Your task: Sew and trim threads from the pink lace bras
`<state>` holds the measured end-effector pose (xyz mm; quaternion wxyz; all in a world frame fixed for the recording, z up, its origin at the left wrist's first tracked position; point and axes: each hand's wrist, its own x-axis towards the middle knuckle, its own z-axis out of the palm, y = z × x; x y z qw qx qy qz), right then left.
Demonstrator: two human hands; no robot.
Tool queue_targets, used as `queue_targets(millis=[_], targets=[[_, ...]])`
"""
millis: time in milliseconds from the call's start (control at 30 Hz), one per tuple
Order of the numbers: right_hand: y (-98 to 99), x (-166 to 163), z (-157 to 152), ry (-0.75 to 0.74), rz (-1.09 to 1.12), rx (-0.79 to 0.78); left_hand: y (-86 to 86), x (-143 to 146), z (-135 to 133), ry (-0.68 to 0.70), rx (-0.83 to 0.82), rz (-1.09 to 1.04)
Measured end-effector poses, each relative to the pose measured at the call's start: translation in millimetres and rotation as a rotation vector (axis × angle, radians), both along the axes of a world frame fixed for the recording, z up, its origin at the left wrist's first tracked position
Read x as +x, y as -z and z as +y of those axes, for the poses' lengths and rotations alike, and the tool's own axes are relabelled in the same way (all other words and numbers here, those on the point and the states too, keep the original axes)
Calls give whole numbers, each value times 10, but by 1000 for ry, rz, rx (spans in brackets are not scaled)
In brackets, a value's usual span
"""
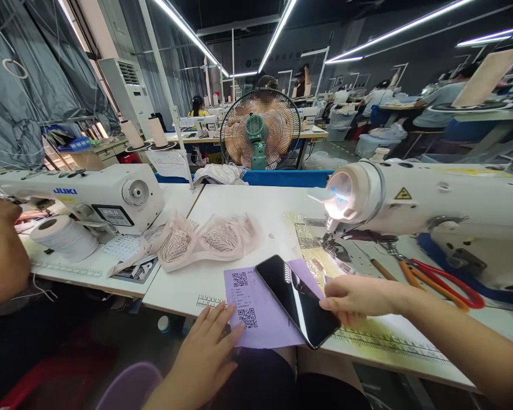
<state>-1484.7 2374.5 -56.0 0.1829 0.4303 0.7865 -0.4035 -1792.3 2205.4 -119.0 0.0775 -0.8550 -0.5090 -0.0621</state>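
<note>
My left hand (pixel 209 347) is open, its fingers spread over the left edge of a purple paper sheet (pixel 263 327) printed with QR codes. A black smartphone (pixel 297 302) lies slantwise on that sheet, screen up. At the phone's right edge is my right hand (pixel 353 296), fingers curled and closed, fingertips against or just over the edge. A small greyish bit shows by those fingers; what they hold, if anything, I cannot make out. Behind the sheet lies a pale pink bra (pixel 209 242) with lace-patterned cups.
A white sewing machine (pixel 444 193) with a lit needle area stands at right, orange-handled scissors (pixel 414 279) beneath it. At left are a JUKI machine (pixel 81 191), a thread cone (pixel 64 236) and another person's arm (pixel 2 250). A fan (pixel 260 131) stands beyond the table.
</note>
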Motion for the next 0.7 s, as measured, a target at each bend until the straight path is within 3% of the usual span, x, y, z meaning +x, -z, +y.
queue_targets(millis=[167, 467, 700], targets=[[11, 32, -106, 51, -18, 264, -35, 16, -13, -10, -40, -18], [-6, -81, 27, -45, -113, 217, -9, -8, 23, 21, 78, 59], [-85, -313, -150, 83, -77, 510, -28, 1, -25, -7, -38, 57]])
